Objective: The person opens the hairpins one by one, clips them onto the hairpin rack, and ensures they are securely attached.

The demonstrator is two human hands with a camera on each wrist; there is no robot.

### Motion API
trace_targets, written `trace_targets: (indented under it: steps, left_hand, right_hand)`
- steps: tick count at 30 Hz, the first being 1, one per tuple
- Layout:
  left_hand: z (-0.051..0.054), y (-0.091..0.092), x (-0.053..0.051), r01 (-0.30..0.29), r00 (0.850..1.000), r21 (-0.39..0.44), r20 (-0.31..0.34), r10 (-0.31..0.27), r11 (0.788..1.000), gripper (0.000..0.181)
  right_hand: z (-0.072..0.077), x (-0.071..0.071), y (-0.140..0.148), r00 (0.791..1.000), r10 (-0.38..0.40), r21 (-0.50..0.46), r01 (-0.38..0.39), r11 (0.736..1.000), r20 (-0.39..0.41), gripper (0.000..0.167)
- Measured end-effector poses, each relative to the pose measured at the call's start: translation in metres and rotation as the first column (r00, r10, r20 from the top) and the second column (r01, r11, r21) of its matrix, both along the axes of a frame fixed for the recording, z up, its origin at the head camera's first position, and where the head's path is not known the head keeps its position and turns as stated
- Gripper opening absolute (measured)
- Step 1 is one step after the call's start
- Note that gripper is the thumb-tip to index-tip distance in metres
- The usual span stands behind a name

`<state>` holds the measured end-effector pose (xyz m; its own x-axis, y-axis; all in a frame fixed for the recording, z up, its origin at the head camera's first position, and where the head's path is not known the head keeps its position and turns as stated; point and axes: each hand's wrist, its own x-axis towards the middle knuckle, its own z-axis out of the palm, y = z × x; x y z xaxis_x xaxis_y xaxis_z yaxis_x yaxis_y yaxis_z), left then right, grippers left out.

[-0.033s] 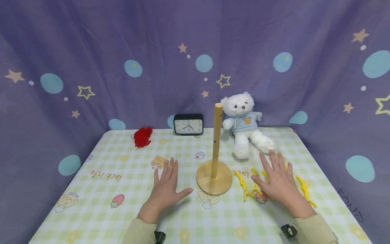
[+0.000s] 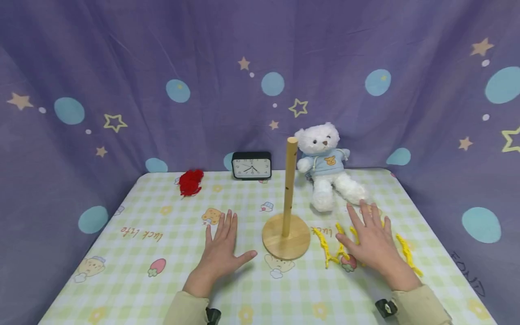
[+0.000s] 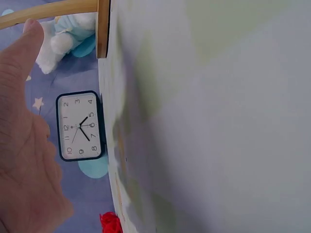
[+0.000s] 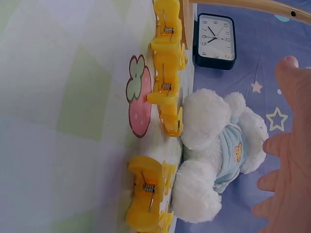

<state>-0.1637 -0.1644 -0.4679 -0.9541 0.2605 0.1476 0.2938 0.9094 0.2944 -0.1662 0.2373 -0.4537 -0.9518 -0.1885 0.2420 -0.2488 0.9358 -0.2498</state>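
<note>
My left hand (image 2: pixel 221 259) is spread with straight fingers, palm down and holding nothing, left of a wooden stand. The stand has a round base (image 2: pixel 298 246) and an upright rod (image 2: pixel 289 189). My right hand (image 2: pixel 371 241) is likewise spread, just above several yellow plastic spring clips (image 2: pixel 407 255), and partly hides them in the head view. Coiled metal springs show on the yellow clips (image 4: pixel 166 68) in the right wrist view. Neither hand grips anything.
A white teddy bear (image 2: pixel 325 164) in a blue hoodie sits at the back right. A black alarm clock (image 2: pixel 252 165) stands at the back middle, with a red tangled bundle (image 2: pixel 190 183) to its left. A patterned cloth (image 2: pixel 122 266) covers the table; a purple curtain (image 2: pixel 219 126) hangs behind.
</note>
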Motion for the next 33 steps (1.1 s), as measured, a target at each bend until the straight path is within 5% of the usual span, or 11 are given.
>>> trace_targets:
  steps: [11,18,24,29,33]
  left_hand:
    - [0.003,0.025,-0.009,0.108,0.989,0.022,0.102,-0.110,0.994,0.116]
    - [0.002,0.049,-0.020,0.196,0.954,0.082,0.215,-0.209,0.977,0.120]
    - [-0.003,0.062,-0.030,0.230,0.919,0.105,0.303,-0.251,0.967,0.122]
    - [-0.005,0.066,-0.036,0.211,0.908,0.116,0.345,-0.239,0.971,0.121]
    - [-0.006,0.068,-0.038,0.206,0.909,0.094,0.350,-0.226,0.974,0.117]
  right_hand:
    - [0.004,0.015,0.031,0.997,-0.018,-0.085,0.025,0.996,0.075,0.082]
    - [-0.003,0.022,0.068,0.998,-0.032,-0.148,0.041,0.988,0.061,0.082]
    - [-0.007,0.028,0.093,0.982,-0.082,-0.129,0.104,0.986,0.169,0.090]
    - [-0.008,0.028,0.108,0.932,-0.154,-0.015,0.168,0.986,0.327,0.100]
    - [-0.011,0.029,0.115,0.838,-0.226,0.024,0.247,0.969,0.497,0.109]
